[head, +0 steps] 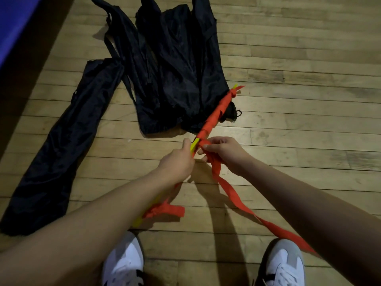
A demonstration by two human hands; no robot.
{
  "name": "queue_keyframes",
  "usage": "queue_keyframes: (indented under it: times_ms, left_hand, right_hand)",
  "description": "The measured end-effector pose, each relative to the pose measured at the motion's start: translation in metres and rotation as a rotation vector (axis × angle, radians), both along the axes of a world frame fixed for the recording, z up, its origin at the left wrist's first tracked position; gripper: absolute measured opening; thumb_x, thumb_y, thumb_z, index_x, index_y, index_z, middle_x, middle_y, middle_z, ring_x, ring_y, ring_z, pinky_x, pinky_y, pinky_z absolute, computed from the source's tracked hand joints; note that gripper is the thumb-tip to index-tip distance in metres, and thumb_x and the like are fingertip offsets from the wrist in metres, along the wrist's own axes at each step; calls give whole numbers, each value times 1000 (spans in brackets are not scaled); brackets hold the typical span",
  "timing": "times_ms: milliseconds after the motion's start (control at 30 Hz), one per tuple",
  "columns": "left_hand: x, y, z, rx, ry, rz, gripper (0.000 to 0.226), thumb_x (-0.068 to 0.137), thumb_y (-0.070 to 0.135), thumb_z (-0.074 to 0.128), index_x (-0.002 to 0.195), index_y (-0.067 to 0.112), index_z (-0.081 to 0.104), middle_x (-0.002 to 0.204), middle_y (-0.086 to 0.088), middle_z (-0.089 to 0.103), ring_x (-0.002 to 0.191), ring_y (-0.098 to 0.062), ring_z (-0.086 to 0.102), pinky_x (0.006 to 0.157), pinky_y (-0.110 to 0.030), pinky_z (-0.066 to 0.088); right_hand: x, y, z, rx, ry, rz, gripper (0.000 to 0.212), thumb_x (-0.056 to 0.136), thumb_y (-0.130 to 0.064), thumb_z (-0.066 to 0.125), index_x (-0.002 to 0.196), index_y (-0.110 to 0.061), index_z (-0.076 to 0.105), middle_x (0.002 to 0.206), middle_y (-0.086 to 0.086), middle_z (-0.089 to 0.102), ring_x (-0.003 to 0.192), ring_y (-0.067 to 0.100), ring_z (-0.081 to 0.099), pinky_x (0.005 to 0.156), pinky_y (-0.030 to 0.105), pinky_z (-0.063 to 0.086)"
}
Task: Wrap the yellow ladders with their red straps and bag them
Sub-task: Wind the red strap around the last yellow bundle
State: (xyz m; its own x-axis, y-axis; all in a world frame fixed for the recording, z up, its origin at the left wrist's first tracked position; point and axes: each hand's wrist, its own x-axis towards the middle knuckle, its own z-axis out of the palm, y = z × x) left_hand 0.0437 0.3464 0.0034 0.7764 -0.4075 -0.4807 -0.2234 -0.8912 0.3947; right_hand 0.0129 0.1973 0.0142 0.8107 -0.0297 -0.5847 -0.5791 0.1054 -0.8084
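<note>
A bundle of yellow ladder slats (194, 143) runs diagonally from my feet toward the upper right. Its far half is wound in red strap (215, 115). My left hand (176, 162) grips the bundle at its middle. My right hand (221, 152) pinches the loose red strap beside the bundle, right at the last turn. The strap's free tail (243, 207) trails down past my right shoe. Another red knot (165, 210) hangs at the bundle's near end, under my left forearm. Black bags (175, 65) lie flat on the floor beyond.
A long narrow black bag (61, 149) lies on the wooden floor (299, 100) at the left. A blue mat edge (14, 21) fills the top left corner. My white shoes (123, 263) stand at the bottom of the view.
</note>
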Motion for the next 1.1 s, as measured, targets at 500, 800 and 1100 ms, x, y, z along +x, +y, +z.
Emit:
queue_keyframes:
  times_ms: [500,800,1100]
  left_hand:
    - [10,11,1,132,-159,-80,47,84,18,63,127,18,45,115,-9,45,104,-29,53,72,-35,42]
    - [-3,-5,6,210,-114,-19,47,94,29,50,133,10,30,123,-14,48,110,-32,51,84,-40,42]
    - [5,-9,11,191,-80,-216,39,92,27,54,125,13,39,122,-11,49,110,-30,52,77,-38,43]
  right_hand:
    - [-14,-18,0,-79,120,250,13,93,-11,59,97,0,64,68,4,68,54,12,58,60,25,43]
    - [-14,-4,0,-109,59,150,11,95,-5,54,91,-3,63,67,6,65,54,15,56,58,26,44]
    - [-23,-3,-7,-144,71,45,13,94,1,51,88,2,63,66,8,63,43,7,54,44,15,42]
